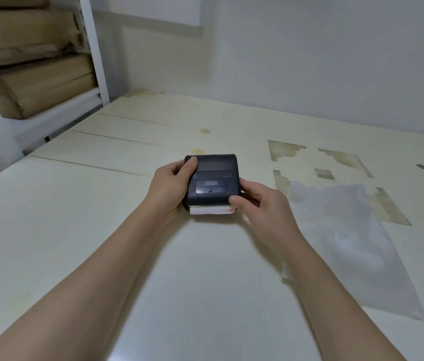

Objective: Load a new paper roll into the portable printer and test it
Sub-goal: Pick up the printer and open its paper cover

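Fingers [188, 166] of the left hand [170, 186] wrapped over the far left corner of the portable printer [212, 178], those of the right hand [260, 204] pinched on its near right corner, both palms hiding the sides. Dark, boxy, lid shut, small button panel and unreadable display on top, sitting mid-worktop [75, 230]. White paper [211, 211] with a blurred red mark poking from the near edge; crumpled clear plastic bag [349, 243] well to the right, contents indistinct.
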`<state>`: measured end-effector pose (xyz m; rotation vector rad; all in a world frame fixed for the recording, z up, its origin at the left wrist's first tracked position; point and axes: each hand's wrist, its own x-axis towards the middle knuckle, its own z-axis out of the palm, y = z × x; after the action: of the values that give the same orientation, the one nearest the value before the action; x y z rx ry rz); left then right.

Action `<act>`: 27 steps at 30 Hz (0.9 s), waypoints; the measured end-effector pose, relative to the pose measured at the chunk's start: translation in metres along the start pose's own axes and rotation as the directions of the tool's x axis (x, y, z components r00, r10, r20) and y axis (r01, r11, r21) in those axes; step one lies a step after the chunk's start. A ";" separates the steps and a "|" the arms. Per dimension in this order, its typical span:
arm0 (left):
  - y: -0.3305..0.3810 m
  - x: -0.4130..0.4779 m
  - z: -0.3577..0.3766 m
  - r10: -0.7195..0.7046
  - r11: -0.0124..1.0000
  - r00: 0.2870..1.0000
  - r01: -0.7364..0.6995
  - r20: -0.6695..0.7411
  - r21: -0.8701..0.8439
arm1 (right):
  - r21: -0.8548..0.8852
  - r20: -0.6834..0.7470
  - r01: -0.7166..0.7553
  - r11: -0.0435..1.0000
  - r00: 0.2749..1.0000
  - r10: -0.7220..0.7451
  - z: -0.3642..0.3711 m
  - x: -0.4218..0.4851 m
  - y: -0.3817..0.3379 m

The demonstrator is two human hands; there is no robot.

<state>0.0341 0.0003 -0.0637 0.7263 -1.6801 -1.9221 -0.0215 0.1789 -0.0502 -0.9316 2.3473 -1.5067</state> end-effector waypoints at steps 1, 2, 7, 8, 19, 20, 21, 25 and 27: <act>-0.001 0.001 0.001 0.003 1.000 1.000 -0.003 0.002 0.012 | -0.001 -0.009 -0.003 1.000 1.000 0.003 0.000 0.001 0.000; -0.001 0.002 0.001 0.006 1.000 1.000 -0.006 0.003 0.018 | -0.006 -0.021 -0.007 1.000 1.000 0.007 -0.001 0.001 0.001; 0.000 0.004 0.002 0.043 0.998 0.999 -0.043 0.000 0.044 | -0.021 -0.040 -0.013 1.000 0.999 0.012 -0.006 0.004 0.000; -0.001 0.003 0.003 0.058 0.995 0.998 -0.057 -0.008 0.081 | -0.033 -0.036 -0.015 0.999 0.999 0.014 -0.007 0.004 0.000; -0.005 0.001 0.005 0.159 0.903 0.986 -0.165 0.049 0.397 | -0.238 0.033 -0.068 0.969 0.996 0.078 -0.013 0.006 0.002; -0.001 0.001 0.000 0.154 0.893 0.983 -0.180 0.095 0.413 | -0.248 0.043 -0.074 0.966 0.995 0.087 -0.014 0.006 0.003; 0.002 0.002 -0.007 0.128 0.888 0.975 -0.193 0.179 0.417 | -0.259 0.054 -0.083 0.962 0.994 0.100 -0.015 0.005 0.002; 0.011 0.007 -0.039 -0.086 0.841 0.812 -0.252 0.577 0.479 | -0.337 0.078 -0.079 0.938 0.991 0.111 -0.018 0.004 0.000; 0.009 0.008 -0.039 -0.060 0.823 0.804 -0.295 0.591 0.485 | -0.351 0.092 -0.060 0.934 0.991 0.099 -0.019 0.004 -0.001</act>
<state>0.0545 -0.0353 -0.0597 0.1732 -2.6738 -1.6445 -0.0332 0.1909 -0.0400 -0.9503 2.5838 -0.9989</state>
